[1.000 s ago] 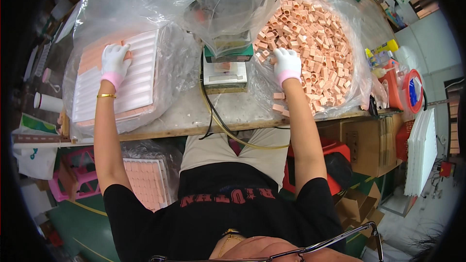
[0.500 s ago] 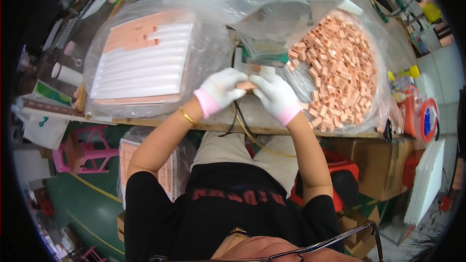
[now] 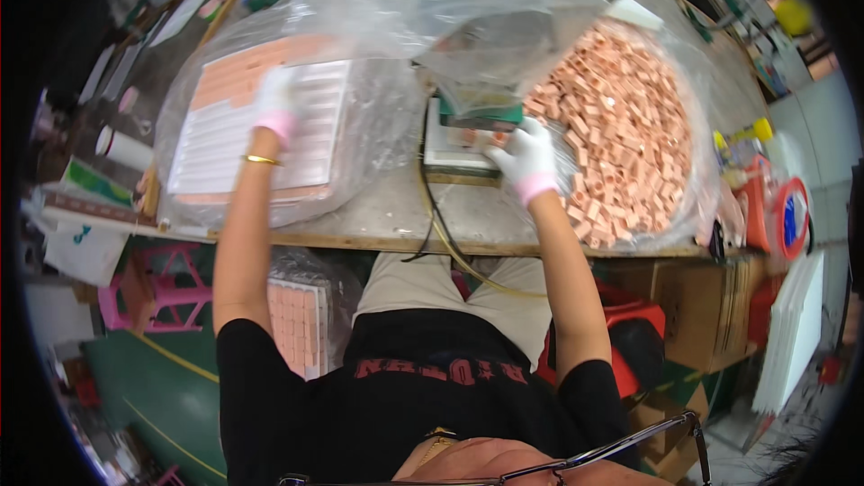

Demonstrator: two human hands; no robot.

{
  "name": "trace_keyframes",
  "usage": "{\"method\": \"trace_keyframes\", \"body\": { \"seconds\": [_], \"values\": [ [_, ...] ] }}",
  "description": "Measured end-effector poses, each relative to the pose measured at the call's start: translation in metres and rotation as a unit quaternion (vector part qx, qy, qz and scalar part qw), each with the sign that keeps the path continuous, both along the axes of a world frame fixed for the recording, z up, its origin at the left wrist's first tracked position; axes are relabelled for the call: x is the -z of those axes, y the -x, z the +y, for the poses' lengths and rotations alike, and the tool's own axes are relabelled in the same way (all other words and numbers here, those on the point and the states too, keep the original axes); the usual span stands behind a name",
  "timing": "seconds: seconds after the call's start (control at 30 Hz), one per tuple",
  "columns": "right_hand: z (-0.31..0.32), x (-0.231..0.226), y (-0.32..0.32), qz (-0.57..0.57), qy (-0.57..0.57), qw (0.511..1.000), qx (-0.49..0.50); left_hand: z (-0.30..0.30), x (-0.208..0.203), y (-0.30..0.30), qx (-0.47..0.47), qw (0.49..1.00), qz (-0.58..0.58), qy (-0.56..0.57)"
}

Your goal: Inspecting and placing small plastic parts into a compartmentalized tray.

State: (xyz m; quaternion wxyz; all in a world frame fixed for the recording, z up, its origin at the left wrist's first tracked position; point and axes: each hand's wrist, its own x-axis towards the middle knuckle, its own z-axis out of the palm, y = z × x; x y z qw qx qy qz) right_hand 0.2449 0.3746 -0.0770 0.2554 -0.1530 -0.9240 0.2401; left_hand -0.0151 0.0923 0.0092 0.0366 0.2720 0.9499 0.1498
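Observation:
My left hand [image 3: 277,101], in a white glove with a pink cuff, is over a white ridged tray [image 3: 211,148] at the left. It is smeared by motion, so its fingers and anything in them cannot be made out. Rows of copper-coloured pieces [image 3: 229,72] fill the tray's far part. Gloved the same way, my right hand [image 3: 526,162] is at the right front of a small fixture [image 3: 459,160] under a green block [image 3: 481,117]. Its thumb and fingers look apart, close to copper-coloured pieces [image 3: 498,138] in the fixture. No piece shows plainly in its grip.
A large heap of copper-coloured hollow blocks [image 3: 621,126] lies on clear plastic at the right. Plastic sheeting [image 3: 405,0] hangs over the far middle. A black and yellow cable [image 3: 432,207] drops over the table's front edge [image 3: 360,241]. A white bottle [image 3: 126,147] lies far left.
Both hands were together at a copper-coloured piece before the fixture. My left hand has swung left and away over the tray; my right hand has shifted slightly right, uncovering the fixture.

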Motion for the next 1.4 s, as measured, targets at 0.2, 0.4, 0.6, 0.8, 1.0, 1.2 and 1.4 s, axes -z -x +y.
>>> {"method": "trace_keyframes", "body": {
  "seconds": [0.2,0.4,0.6,0.8,1.0,1.2,1.4],
  "values": [
    [-0.019,-0.011,0.028,-0.047,0.103,0.993,0.041,-0.063,0.041,0.079,0.114,0.967,0.210,0.092],
    [0.057,-0.005,0.001,-0.124,-0.016,0.984,0.125,-0.063,0.018,0.040,0.139,0.942,0.301,0.043],
    [0.079,0.024,0.001,-0.183,0.056,0.975,0.113,0.008,0.007,-0.093,0.231,0.923,0.044,-0.305],
    [0.066,0.011,-0.022,-0.250,-0.094,0.956,0.122,0.035,0.034,-0.167,0.214,0.875,-0.214,-0.377],
    [0.022,-0.006,-0.027,0.040,0.389,0.919,-0.055,0.072,0.065,-0.181,0.167,0.871,-0.297,-0.355],
    [-0.051,-0.016,-0.033,0.157,0.327,0.927,-0.094,0.085,0.071,-0.190,0.151,0.860,-0.356,-0.333],
    [-0.044,-0.003,-0.049,0.173,0.322,0.924,-0.113,0.094,0.076,-0.205,0.157,0.767,-0.428,-0.452]
  ]
}}
